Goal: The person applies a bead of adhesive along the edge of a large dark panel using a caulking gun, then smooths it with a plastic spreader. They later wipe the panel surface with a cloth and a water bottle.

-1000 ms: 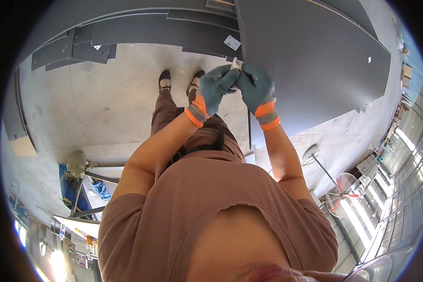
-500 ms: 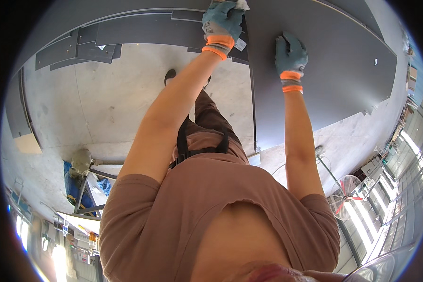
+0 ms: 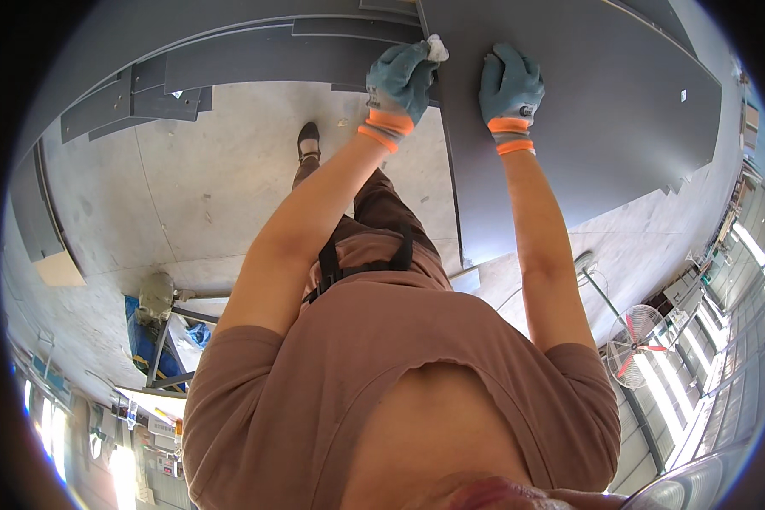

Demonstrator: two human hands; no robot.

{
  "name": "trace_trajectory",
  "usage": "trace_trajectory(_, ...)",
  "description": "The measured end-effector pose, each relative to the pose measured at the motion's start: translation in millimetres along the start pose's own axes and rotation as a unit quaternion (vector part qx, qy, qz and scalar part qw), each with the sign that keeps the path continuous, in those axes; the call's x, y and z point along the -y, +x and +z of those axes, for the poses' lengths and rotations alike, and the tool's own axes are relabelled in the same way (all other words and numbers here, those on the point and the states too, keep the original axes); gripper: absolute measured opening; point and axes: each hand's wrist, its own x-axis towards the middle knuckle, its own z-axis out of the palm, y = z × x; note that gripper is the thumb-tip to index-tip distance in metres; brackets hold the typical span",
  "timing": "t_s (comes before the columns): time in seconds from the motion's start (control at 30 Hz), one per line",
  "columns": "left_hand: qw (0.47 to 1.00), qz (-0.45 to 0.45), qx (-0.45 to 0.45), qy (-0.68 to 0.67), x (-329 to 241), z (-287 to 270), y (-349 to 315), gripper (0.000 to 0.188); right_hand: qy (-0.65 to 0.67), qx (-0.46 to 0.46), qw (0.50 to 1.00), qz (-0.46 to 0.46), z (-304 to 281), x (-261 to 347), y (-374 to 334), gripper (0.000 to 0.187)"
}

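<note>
A bunched white rag [image 3: 437, 48] pokes out from the closed fingers of my left hand [image 3: 399, 81], at the left edge of a large dark grey panel [image 3: 603, 136]. My right hand [image 3: 512, 85] lies on the panel's face, a little right of that edge, with thumb and fingers apart and nothing seen in it. Both hands wear blue-grey work gloves with orange cuffs. The part of the rag inside my left palm is hidden.
More dark grey boards [image 3: 229, 59] lie stacked at the upper left. Other panels [image 3: 32, 208] stand at the far left. A metal frame with a blue bag [image 3: 149, 344] is at the lower left, and a fan [image 3: 637, 347] stands at the lower right.
My left hand has come down toward me along the panel's edge with the rag. My right hand has slid slightly left and away from me. One foot has shifted on the floor.
</note>
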Motion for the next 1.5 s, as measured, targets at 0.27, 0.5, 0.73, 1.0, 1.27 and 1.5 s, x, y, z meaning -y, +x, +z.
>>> trace_trajectory(0.27, 0.996, 0.048, 0.072, -0.036, -6, -8, -40, 0.023, 0.001, -0.008, 1.0, -0.029, 2, -5, 1, 0.015)
trace_trajectory(0.5, 0.995, -0.071, 0.02, -0.073, -1, -27, -34, 0.021, -0.003, -0.006, 1.0, -0.022, 1, -6, -1, 0.015)
trace_trajectory(0.73, 0.946, 0.081, -0.11, 0.293, 21, -22, 50, 0.013, 0.014, -0.01, 0.999, -0.027, -1, -5, 2, 0.014)
trace_trajectory(1.0, 0.952, 0.151, -0.051, 0.26, 16, 2, 37, 0.023, 0.003, 0.009, 1.0, 0.009, -1, -2, 1, 0.015)
trace_trajectory(1.27, 0.953, 0.093, 0.035, 0.288, 3, -8, 29, 0.013, -0.02, 0.007, 1.0, -0.006, 1, -4, -1, 0.016)
trace_trajectory(1.5, 0.92, 0.068, 0.132, 0.364, -15, -13, 19, 0.017, -0.029, 0.01, 0.999, -0.011, 3, -6, -2, 0.018)
